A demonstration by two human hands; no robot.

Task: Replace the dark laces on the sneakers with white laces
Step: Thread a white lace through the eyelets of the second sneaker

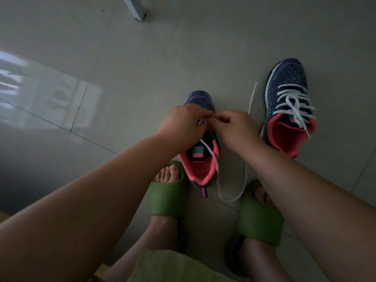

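Two dark blue knit sneakers with pink linings stand on the tiled floor. The right sneaker [289, 102] carries a white lace [293, 104] threaded through its eyelets, ends loose. The left sneaker [200, 159] sits in front of me, its middle hidden under my hands. My left hand [181, 121] and my right hand [232, 127] meet over its eyelets, fingers curled and pinching a white lace [232, 197]. One end lies across the pink opening; the other loops on the floor and runs up past my right hand.
My feet in green slides [166, 198] rest close behind the left sneaker, the other slide [258, 216] to the right. A white furniture leg [136, 9] stands far ahead. Grey glossy floor tiles [81, 98] spread all around.
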